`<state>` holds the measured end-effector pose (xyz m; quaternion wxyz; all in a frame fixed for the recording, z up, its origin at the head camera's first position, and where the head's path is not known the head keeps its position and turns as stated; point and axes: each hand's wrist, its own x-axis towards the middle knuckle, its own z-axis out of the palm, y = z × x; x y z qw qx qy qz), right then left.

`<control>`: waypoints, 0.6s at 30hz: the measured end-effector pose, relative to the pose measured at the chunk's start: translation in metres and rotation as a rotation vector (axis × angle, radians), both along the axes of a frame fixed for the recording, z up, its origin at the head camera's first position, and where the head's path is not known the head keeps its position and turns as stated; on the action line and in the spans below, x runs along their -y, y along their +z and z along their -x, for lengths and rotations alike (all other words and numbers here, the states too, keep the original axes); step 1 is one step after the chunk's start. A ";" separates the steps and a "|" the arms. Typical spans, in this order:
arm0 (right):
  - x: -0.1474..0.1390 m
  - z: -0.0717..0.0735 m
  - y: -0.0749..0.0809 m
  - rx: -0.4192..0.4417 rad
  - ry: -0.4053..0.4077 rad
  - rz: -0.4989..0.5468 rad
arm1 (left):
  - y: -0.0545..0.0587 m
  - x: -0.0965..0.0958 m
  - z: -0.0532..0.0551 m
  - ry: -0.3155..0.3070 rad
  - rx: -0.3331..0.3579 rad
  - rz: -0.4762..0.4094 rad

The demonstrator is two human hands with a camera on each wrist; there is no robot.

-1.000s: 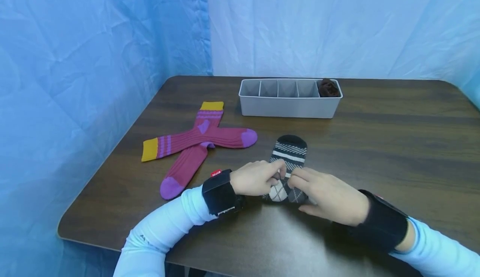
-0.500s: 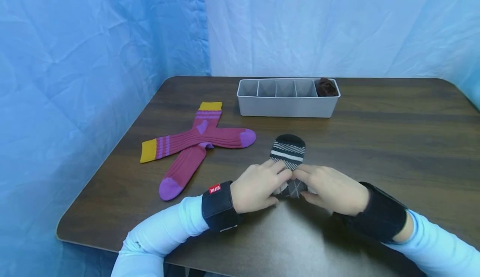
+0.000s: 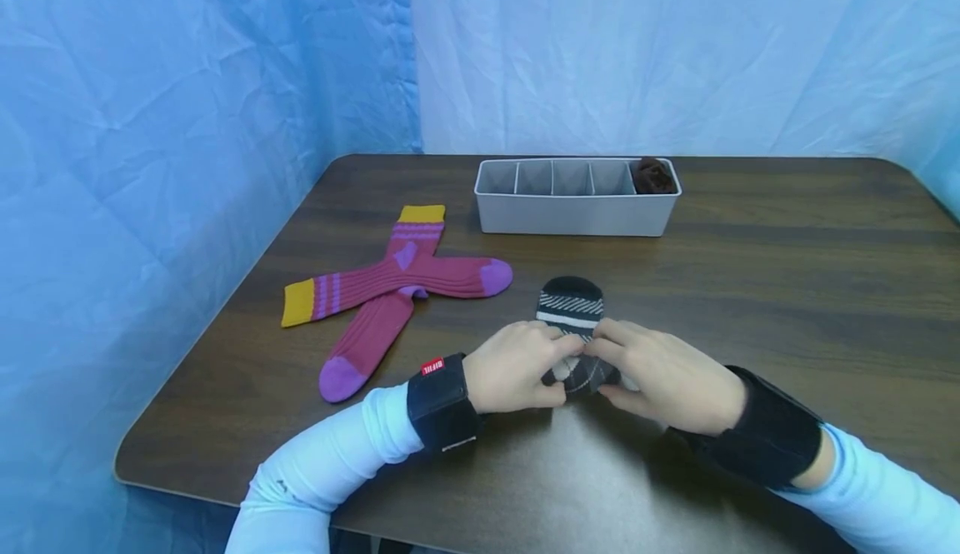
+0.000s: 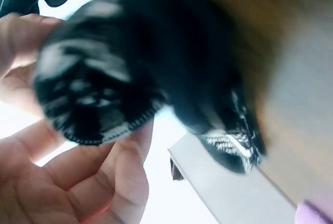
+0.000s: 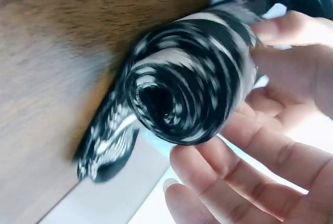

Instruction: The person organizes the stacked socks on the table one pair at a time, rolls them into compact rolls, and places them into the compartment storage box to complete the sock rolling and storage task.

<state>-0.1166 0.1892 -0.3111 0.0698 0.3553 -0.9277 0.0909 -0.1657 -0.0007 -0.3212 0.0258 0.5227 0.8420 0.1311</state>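
Pinching opposite sides of a partly rolled, black-white-grey patterned knit sock (image 3: 572, 319), the left hand (image 3: 519, 368) and right hand (image 3: 663, 376) sit right of and below the frame's centre. Its spiral roll runs left to right; the flat remainder's rounded black end points to the frame's top on the dark wood-grained surface (image 3: 757, 296). Less length shows than a second ago.

creased blue sheeting (image 3: 187, 121) hangs from nine o'clock round to three, paler at twelve; the dark, round-cornered, wood-grained table (image 3: 787, 287) catches soft glare (image 3: 630, 479) near five o'clock.
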 end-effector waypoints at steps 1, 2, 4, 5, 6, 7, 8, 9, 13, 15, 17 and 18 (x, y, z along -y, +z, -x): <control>0.000 -0.001 0.000 -0.005 0.000 0.002 | 0.000 0.000 0.000 0.002 0.054 -0.005; 0.001 -0.002 0.001 -0.013 0.004 0.003 | 0.000 0.000 0.000 0.006 0.113 -0.009; 0.002 -0.004 0.001 -0.031 0.018 0.005 | 0.001 0.000 0.000 0.017 0.235 -0.008; 0.003 -0.006 0.001 -0.042 0.029 0.004 | 0.001 0.000 0.000 0.022 0.287 -0.001; 0.004 -0.008 0.001 -0.050 0.042 0.003 | 0.001 0.001 0.000 0.021 0.341 0.004; 0.004 -0.009 0.001 -0.055 0.052 0.001 | 0.001 0.001 0.001 0.014 0.391 0.008; 0.005 -0.010 0.001 -0.056 0.062 0.000 | 0.001 0.001 0.001 0.005 0.440 0.014; 0.006 -0.012 0.001 -0.057 0.070 -0.001 | 0.001 0.001 0.002 -0.009 0.481 0.019; 0.007 -0.014 0.000 -0.045 0.066 -0.003 | 0.001 0.003 0.005 -0.055 0.591 0.034; 0.007 -0.013 0.000 -0.042 0.062 0.001 | 0.002 0.003 0.006 -0.050 0.591 0.038; 0.007 -0.012 0.000 -0.029 0.060 -0.001 | 0.004 0.003 0.005 -0.022 0.531 0.020; 0.007 -0.011 0.000 -0.019 0.060 -0.001 | 0.005 0.003 0.004 -0.009 0.472 -0.001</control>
